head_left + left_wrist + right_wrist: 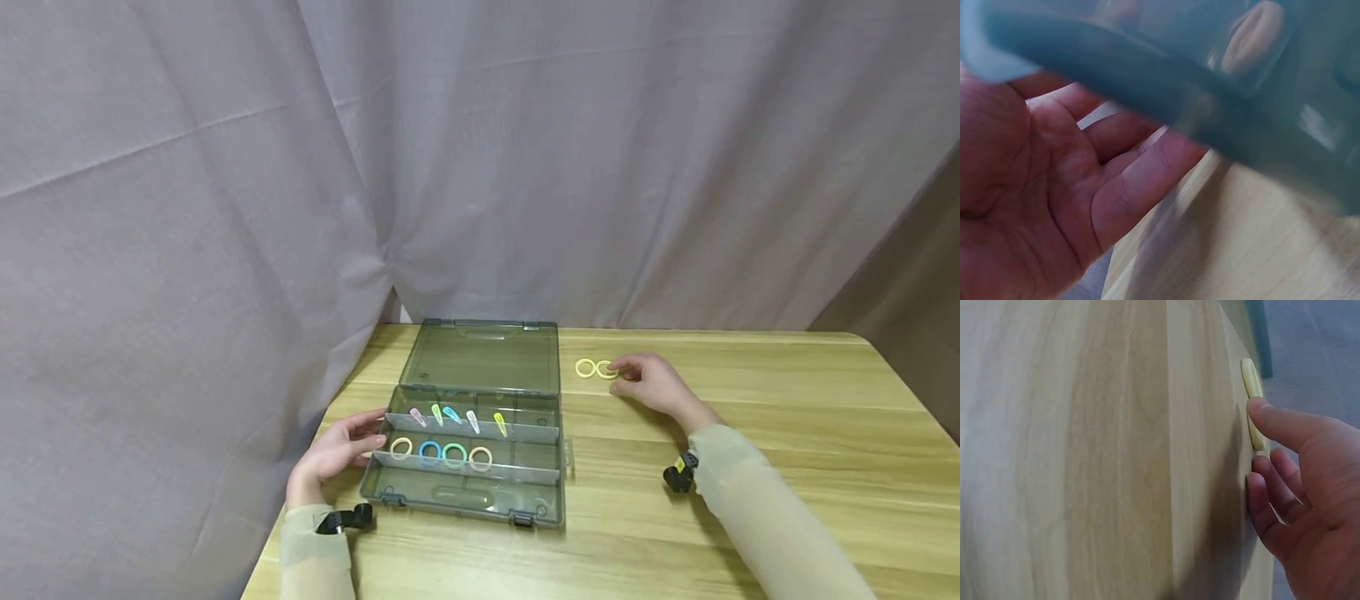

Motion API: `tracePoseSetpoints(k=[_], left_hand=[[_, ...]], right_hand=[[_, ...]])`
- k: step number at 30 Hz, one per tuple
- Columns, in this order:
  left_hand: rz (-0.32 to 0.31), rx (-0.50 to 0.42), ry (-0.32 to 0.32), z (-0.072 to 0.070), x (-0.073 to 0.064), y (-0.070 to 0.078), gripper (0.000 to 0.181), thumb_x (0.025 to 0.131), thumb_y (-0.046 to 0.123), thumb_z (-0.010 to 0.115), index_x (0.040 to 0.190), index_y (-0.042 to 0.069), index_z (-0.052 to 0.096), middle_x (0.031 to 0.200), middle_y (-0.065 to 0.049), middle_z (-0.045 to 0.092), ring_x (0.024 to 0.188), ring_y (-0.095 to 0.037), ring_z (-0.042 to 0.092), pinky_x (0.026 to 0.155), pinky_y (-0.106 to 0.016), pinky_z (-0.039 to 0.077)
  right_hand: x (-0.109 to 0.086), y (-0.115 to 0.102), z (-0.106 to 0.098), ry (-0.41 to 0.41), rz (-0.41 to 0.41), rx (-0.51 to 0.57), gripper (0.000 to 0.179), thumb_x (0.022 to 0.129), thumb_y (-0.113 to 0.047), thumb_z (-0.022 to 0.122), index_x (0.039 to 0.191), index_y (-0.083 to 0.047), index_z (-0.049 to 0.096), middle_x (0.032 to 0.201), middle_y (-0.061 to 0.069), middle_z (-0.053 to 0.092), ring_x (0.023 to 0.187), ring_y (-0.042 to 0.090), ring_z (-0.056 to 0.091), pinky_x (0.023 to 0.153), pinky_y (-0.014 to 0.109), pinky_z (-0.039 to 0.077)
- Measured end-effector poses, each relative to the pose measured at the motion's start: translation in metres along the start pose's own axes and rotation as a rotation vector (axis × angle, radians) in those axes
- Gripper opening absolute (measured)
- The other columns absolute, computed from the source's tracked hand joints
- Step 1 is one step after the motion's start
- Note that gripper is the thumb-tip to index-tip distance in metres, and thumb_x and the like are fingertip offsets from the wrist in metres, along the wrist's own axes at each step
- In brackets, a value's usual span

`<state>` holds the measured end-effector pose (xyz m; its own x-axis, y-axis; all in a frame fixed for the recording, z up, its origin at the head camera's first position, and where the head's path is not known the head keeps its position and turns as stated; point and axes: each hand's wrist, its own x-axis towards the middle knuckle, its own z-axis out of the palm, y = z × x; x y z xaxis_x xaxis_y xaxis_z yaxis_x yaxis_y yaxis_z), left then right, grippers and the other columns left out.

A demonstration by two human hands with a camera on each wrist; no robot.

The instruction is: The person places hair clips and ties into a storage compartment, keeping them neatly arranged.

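A translucent grey organizer box (465, 498) lies on the table, its lid folded back. My left hand (337, 454) grips its left side, thumb at the rim; in the left wrist view the fingers (1141, 181) pass beneath the box wall. To the right of the box, my right hand (656, 383) reaches down at two pale yellow rings (585, 368) lying side by side. Its thumb overlaps a yellow ring (1256, 434) in the right wrist view, with a gap between thumb and the bent fingers. Part of the nearer ring is hidden by the fingertips.
Several coloured snap hair clips (451, 414) lie in the box's back section. Its middle section has several rings (454, 454) in yellow, blue, green and peach. The wooden table (637, 533) runs back to a grey curtain (510, 167), which also hangs along the left.
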<state>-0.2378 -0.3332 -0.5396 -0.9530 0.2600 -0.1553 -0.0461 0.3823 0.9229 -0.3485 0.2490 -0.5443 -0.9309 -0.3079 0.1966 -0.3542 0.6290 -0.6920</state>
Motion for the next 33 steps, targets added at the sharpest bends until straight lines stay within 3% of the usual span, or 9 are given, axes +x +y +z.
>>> tracePoseSetpoints(k=[10, 15, 22, 33], left_hand=[[-0.004, -0.007, 0.01, 0.0, -0.001, 0.0, 0.065, 0.104, 0.015, 0.072, 0.159, -0.004, 0.044, 0.151, -0.029, 0.055, 0.133, -0.037, 0.056, 0.086, -0.041, 0.061], [0.005, 0.001, 0.0, 0.0, -0.001, 0.0, 0.066, 0.104, 0.016, 0.072, 0.159, -0.005, 0.044, 0.15, -0.03, 0.055, 0.132, -0.038, 0.057, 0.086, -0.043, 0.061], [0.007, 0.004, -0.012, 0.002, 0.0, 0.001, 0.065, 0.104, 0.015, 0.071, 0.159, -0.006, 0.043, 0.151, -0.031, 0.054, 0.132, -0.039, 0.056, 0.086, -0.043, 0.062], [0.003, 0.009, -0.002, 0.001, 0.0, 0.001, 0.064, 0.105, 0.015, 0.071, 0.16, -0.005, 0.044, 0.153, -0.03, 0.053, 0.134, -0.039, 0.055, 0.086, -0.042, 0.062]], right_hand=[[0.006, 0.002, 0.009, 0.039, -0.034, -0.136, 0.027, 0.091, -0.01, 0.086, 0.114, 0.0, 0.077, 0.11, 0.022, 0.063, 0.097, 0.037, 0.064, 0.088, 0.055, 0.053], [0.005, 0.003, 0.01, 0.045, -0.018, -0.174, 0.025, 0.091, -0.013, 0.086, 0.111, -0.001, 0.078, 0.101, 0.016, 0.063, 0.092, 0.031, 0.059, 0.084, 0.051, 0.051], [0.002, 0.004, 0.011, 0.036, 0.009, -0.151, 0.02, 0.092, -0.012, 0.085, 0.107, -0.001, 0.08, 0.108, 0.02, 0.066, 0.095, 0.033, 0.063, 0.088, 0.052, 0.051], [0.005, 0.0, 0.012, 0.047, -0.012, -0.168, 0.013, 0.091, -0.009, 0.085, 0.101, -0.003, 0.08, 0.097, 0.014, 0.067, 0.091, 0.03, 0.061, 0.084, 0.047, 0.05]])
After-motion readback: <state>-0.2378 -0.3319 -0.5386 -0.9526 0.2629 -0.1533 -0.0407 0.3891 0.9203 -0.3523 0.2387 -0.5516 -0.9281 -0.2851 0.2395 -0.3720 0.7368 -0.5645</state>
